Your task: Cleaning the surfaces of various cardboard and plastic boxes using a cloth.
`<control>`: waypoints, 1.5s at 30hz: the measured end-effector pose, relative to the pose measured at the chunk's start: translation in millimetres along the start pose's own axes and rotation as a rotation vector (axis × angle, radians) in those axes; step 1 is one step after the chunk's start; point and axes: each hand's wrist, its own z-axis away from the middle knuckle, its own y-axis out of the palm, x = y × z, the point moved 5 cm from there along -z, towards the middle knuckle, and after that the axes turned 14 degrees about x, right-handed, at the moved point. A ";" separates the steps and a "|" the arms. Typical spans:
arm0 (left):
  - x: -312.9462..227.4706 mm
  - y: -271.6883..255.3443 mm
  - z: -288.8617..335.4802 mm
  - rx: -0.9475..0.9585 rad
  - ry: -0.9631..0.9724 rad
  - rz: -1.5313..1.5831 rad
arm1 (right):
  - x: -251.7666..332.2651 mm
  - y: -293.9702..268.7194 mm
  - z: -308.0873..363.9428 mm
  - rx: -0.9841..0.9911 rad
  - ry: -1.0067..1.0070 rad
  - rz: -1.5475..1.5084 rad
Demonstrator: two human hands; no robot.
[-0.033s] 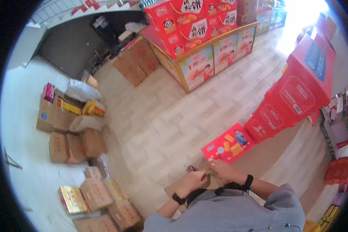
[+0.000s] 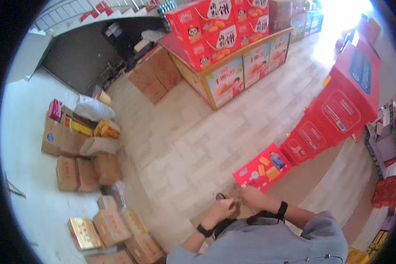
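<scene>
My left hand (image 2: 221, 210) is closed in front of my body, its fingers curled. A small dark ring-shaped thing (image 2: 220, 196) shows just beyond its knuckles; its kind is too small to tell. Beside it my right hand (image 2: 253, 197) is smeared by motion, fingers toward the left hand. Something small and dark lies between the hands, mostly hidden by the fingers. Right past the right hand is a red box (image 2: 263, 167) with pictures of yellow biscuits. A brown cardboard surface (image 2: 198, 218) shows below the left hand. Each wrist wears a black band.
A row of stacked red boxes (image 2: 325, 114) stands on the right. Ahead is a display stand (image 2: 226, 86) piled with red gift boxes (image 2: 224, 39). Cardboard cartons (image 2: 112, 226) line the left wall, with a gold box (image 2: 84, 233) among them. Pale tiles cover the floor (image 2: 176, 132).
The view has shifted slightly. My hands have moved a little, and the right one is more blurred. A greenish bit seen between the fingers earlier is now harder to see.
</scene>
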 end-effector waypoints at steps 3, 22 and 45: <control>52.5 -42.7 37.3 -0.060 -0.033 0.092 | 51.4 -31.3 -54.3 0.256 0.064 0.017; 241.1 -266.8 19.3 0.021 -0.035 -0.054 | 80.1 -204.3 -294.6 0.133 -0.401 0.047; 208.8 -701.6 -287.7 -0.075 0.448 -0.168 | -75.0 -572.5 -387.8 -0.754 0.045 -0.125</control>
